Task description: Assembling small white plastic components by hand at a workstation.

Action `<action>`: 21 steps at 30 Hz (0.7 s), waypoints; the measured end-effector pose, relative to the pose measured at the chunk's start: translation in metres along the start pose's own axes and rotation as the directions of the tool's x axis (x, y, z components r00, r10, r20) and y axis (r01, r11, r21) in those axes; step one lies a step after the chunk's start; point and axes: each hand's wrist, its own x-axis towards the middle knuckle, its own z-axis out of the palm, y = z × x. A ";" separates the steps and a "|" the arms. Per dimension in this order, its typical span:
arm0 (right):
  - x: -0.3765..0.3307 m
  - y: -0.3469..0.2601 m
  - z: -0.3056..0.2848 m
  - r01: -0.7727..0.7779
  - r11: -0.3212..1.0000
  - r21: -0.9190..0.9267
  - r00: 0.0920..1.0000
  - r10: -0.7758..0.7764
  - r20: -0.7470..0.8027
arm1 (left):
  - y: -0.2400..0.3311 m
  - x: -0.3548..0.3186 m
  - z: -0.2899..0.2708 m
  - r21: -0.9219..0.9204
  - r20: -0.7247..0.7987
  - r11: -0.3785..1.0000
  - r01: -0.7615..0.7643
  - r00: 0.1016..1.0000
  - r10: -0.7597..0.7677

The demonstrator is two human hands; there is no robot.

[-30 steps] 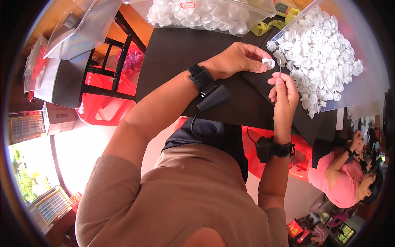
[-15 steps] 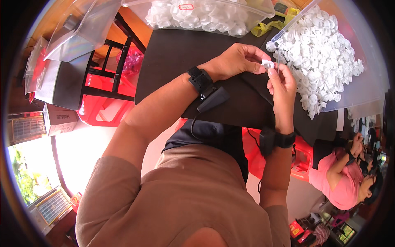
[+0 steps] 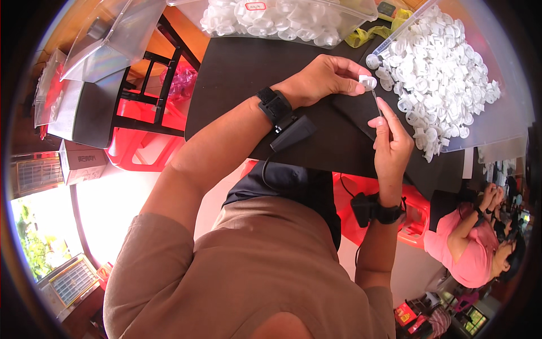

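Note:
My left hand [image 3: 323, 82] pinches a small round white plastic part [image 3: 367, 83] between thumb and fingertips, above the dark tabletop. My right hand [image 3: 393, 141] is closed on a thin metal tool [image 3: 376, 103], its kind too small to make out. The tool's far tip meets the underside of the part or lies right by it. Close beyond both hands, on the right, spreads a large heap of similar white plastic parts [image 3: 443, 79], some reaching onto the table.
A see-through bin [image 3: 491, 133] lies behind the heap. Another see-through bin [image 3: 353, 28] of bagged white parts stands at the table's far edge, near a yellow plastic bag [image 3: 361, 38]. Red stools [image 3: 135, 150] stand about the black table [image 3: 226, 85]. A person in pink [image 3: 466, 243] sits at right.
My right hand has drawn down and away from the left, exposing the thin tool between them. My left hand has shifted slightly up, still holding the white part.

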 end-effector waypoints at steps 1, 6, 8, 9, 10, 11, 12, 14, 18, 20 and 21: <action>0.000 -0.001 0.001 -0.012 1.000 0.000 1.000 0.012 -0.003 | 0.000 0.000 0.000 0.006 0.002 1.000 -0.001 1.000 0.001; 0.002 -0.006 0.004 -0.018 1.000 -0.017 1.000 0.018 0.002 | -0.001 0.000 -0.001 -0.004 0.011 1.000 -0.012 1.000 0.012; 0.003 -0.006 0.005 -0.027 0.999 -0.026 1.000 0.028 0.008 | -0.001 0.000 0.000 -0.007 0.013 1.000 -0.013 1.000 0.013; 0.004 -0.005 0.006 -0.015 0.999 -0.040 1.000 0.015 0.001 | -0.001 0.000 0.000 -0.013 0.009 1.000 -0.008 1.000 0.008; 0.004 -0.005 0.006 -0.003 0.999 -0.055 1.000 0.003 -0.004 | 0.000 0.000 0.000 -0.018 0.005 1.000 -0.003 1.000 0.004; 0.004 -0.005 0.006 -0.003 0.999 -0.055 1.000 0.003 -0.003 | -0.001 0.000 0.000 -0.019 0.004 1.000 -0.004 1.000 0.004; 0.005 -0.005 0.006 -0.005 0.998 -0.056 1.000 0.005 -0.003 | -0.001 0.000 0.000 -0.019 0.005 1.000 -0.004 1.000 0.004; 0.005 -0.005 0.007 -0.007 0.998 -0.057 1.000 0.007 -0.001 | -0.001 0.001 0.000 -0.020 0.004 1.000 -0.005 1.000 0.005; 0.007 -0.006 0.007 0.008 0.996 -0.089 1.000 -0.008 -0.002 | -0.001 0.001 0.000 -0.041 0.006 0.999 -0.009 1.000 0.009; 0.008 -0.006 0.007 0.031 0.994 -0.102 1.000 -0.031 -0.003 | 0.000 0.000 0.000 -0.050 0.008 0.999 -0.011 1.000 0.011; 0.008 -0.007 0.006 0.023 0.994 -0.106 1.000 -0.023 -0.002 | 0.000 0.000 0.000 -0.047 0.002 0.999 -0.006 1.000 0.006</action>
